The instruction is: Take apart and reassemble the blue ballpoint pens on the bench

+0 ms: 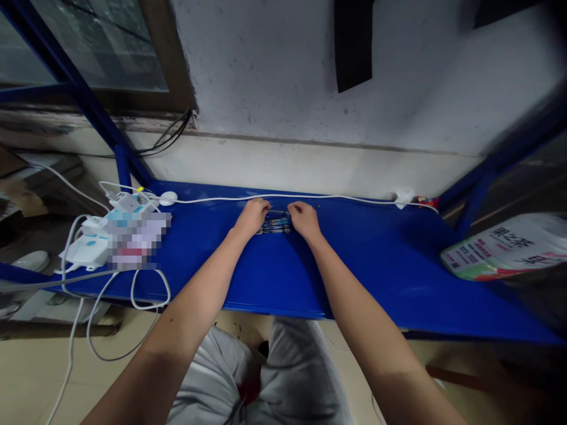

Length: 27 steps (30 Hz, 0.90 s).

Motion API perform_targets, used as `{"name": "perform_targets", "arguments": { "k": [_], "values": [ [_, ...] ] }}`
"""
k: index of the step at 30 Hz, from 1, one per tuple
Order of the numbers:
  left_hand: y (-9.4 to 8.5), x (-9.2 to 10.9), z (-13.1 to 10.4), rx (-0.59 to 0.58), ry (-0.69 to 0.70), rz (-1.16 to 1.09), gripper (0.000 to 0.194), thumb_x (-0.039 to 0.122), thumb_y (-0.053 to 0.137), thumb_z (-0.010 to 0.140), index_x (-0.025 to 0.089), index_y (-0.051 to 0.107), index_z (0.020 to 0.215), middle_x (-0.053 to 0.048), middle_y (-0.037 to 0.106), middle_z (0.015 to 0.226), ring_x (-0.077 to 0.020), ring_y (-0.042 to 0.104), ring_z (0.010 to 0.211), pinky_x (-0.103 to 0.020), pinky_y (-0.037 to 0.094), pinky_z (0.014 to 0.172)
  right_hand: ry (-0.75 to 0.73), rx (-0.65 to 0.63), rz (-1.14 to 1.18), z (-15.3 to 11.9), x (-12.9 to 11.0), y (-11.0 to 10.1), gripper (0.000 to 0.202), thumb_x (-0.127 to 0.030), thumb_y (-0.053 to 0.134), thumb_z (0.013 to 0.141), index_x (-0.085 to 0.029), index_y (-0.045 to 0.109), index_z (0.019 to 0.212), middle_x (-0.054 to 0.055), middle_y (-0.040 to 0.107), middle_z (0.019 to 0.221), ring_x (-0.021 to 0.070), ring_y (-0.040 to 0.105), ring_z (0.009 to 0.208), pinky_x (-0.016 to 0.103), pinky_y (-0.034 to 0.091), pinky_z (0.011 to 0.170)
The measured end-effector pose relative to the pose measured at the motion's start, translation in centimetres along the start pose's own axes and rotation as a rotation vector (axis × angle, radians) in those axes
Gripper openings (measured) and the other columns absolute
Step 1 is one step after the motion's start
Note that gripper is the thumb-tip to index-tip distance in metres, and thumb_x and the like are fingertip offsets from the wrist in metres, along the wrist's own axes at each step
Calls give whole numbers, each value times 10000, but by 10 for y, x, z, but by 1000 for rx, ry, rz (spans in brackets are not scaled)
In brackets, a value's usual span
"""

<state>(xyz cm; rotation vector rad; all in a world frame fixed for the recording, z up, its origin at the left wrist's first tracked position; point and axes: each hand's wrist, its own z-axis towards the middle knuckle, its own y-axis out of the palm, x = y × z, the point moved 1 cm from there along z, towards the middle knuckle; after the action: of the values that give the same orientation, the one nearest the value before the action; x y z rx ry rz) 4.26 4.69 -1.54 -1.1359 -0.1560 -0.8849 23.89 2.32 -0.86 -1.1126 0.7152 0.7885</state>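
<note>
Near the back of the blue table (274,277), several pens (275,225) lie side by side in a neat row. Just beyond the row, a single thin pen (279,211) spans the gap between my two hands. My left hand (254,216) pinches its left end, and the fingertips of my right hand (304,219) are closed at its right end. My fingers partly cover both ends of the row. Fine detail on the pens is too small to make out.
White power strips and plugs (91,242) crowd the table's left end beside a blurred-out packet (139,239). A white cable (212,200) runs along the back edge. A large labelled bottle (509,245) lies at the right. Blue frame posts (121,165) flank the table.
</note>
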Motion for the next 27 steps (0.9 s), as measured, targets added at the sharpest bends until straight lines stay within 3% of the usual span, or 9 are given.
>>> {"name": "perform_targets", "arguments": {
  "k": [10, 15, 19, 27],
  "values": [
    [-9, 2, -6, 19, -46, -95, 342, -24, 544, 831, 186, 777, 968, -104, 760, 986, -243, 706, 931, -408, 563, 944, -6, 6, 43, 3, 4, 3, 228, -278, 567, 913, -180, 774, 906, 81, 786, 922, 233, 701, 879, 348, 523, 875],
    [-24, 5, -11, -99, -71, 37, 236, 72, 611, 888, 196, 808, 926, -98, 785, 1012, -260, 720, 987, -409, 552, 987, -83, 21, -91, 7, 13, -4, 225, -138, 578, 872, -181, 798, 894, 79, 748, 936, 207, 664, 852, 337, 517, 876],
    [-27, 7, -13, -189, -97, 85, 230, 97, 622, 913, 184, 830, 958, -104, 795, 1031, -257, 731, 1006, -376, 552, 981, -144, -65, -194, 9, 20, -13, 292, -52, 575, 851, -202, 825, 840, 62, 710, 898, 186, 631, 817, 329, 497, 873],
    [-20, 1, -10, -195, -61, 109, 206, 100, 632, 909, 164, 823, 952, -118, 784, 1032, -263, 727, 1015, -377, 540, 982, -203, -172, -189, 14, 32, -9, 230, -50, 699, 852, -228, 844, 871, 55, 696, 926, 191, 644, 834, 332, 493, 856]
  ]
}}
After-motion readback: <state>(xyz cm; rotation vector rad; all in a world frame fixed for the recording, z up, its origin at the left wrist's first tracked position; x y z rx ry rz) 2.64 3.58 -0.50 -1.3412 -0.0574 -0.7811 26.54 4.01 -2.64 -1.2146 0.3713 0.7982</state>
